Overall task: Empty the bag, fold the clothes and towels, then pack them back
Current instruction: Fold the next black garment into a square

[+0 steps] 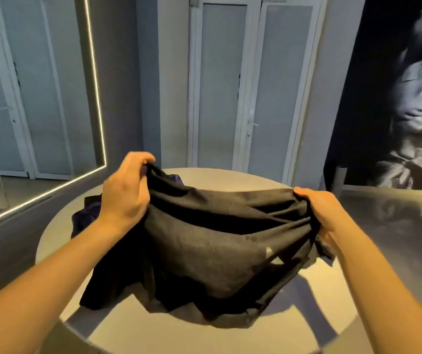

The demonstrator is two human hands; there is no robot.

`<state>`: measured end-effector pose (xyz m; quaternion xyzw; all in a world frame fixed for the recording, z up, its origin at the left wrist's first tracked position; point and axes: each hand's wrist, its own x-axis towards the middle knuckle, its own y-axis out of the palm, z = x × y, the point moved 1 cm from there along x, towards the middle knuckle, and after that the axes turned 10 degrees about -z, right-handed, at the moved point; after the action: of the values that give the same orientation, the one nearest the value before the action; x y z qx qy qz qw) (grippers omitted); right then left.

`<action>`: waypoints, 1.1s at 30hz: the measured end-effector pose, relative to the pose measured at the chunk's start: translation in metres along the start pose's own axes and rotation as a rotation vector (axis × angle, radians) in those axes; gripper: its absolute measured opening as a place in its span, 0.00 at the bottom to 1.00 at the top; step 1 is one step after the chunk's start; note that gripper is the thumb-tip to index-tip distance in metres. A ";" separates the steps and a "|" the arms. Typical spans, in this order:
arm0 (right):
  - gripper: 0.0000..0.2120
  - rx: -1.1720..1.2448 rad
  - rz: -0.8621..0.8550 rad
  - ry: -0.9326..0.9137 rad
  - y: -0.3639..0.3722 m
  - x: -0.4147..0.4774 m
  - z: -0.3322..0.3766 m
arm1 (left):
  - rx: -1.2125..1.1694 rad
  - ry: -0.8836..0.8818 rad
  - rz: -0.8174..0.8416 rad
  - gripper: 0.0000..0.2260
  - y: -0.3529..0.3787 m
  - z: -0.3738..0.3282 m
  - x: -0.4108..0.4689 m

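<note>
- A black garment [217,238] is held up over a round table [230,175], stretched between the person's two hands.
- The left hand [125,190] grips the garment's upper left corner. Its fingers are curled over the top edge and the cloth is bunched inside them. This corner is the highest part of the fabric.
- The right hand [319,213] grips the opposite end, a little lower. The thumb lies on top of a gathered wad of cloth, and the other fingers are wrapped beneath it, mostly hidden by the fabric.
- The cloth is thin and matte, black to charcoal. Long creases fan out from each grip, and slack folds sag between the hands.
- A small pale mark and faint light speckling show on the lower right of the front face.
- The bottom of the garment trails onto the tabletop in loose, rumpled folds near the person. What kind of garment it is cannot be told.
- A dark purple cloth [87,215] lies crumpled on the table beyond the left wrist, partly covered by the black fabric.
- The tabletop is pale, and the arms cast crossing shadows on its near side.
- Beyond the table stand white-framed doors [230,85]. A mirror [26,98] edged with a lit strip is on the left, and a large dark wall picture [409,98] is on the right.
</note>
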<state>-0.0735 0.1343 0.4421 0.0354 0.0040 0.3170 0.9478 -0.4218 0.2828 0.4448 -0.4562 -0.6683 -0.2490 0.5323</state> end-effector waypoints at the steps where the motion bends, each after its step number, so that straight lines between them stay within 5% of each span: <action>1: 0.16 0.001 0.006 0.043 -0.003 -0.001 -0.013 | 0.040 0.037 0.068 0.15 0.002 0.010 -0.018; 7: 0.05 0.101 -0.053 0.290 -0.031 0.002 -0.077 | 0.318 0.326 0.571 0.16 0.000 0.067 -0.107; 12: 0.08 0.065 -0.077 0.351 -0.027 -0.001 -0.104 | 0.272 0.079 0.461 0.16 0.008 0.035 -0.112; 15: 0.09 0.075 -0.075 0.316 -0.024 -0.006 -0.112 | 0.150 0.120 0.444 0.14 0.030 -0.012 -0.112; 18: 0.15 0.108 -0.044 0.295 -0.023 -0.010 -0.116 | 0.051 0.206 0.573 0.18 0.059 -0.052 -0.121; 20: 0.11 0.101 -0.075 0.260 -0.026 -0.012 -0.119 | 0.066 0.229 0.741 0.21 0.078 -0.067 -0.134; 24: 0.05 -0.241 -0.182 -0.023 -0.047 -0.015 -0.133 | 0.027 0.333 0.699 0.10 0.078 -0.068 -0.158; 29: 0.05 -0.826 -0.202 -0.484 -0.050 -0.022 -0.144 | -0.058 0.347 0.657 0.13 0.045 -0.059 -0.192; 33: 0.05 -0.750 0.106 -0.763 -0.010 -0.045 -0.130 | -0.138 0.103 0.664 0.15 0.037 -0.055 -0.203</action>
<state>-0.1070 0.1075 0.3108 -0.1930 -0.4559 0.3087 0.8121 -0.3599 0.1851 0.2658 -0.6706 -0.4369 -0.1293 0.5854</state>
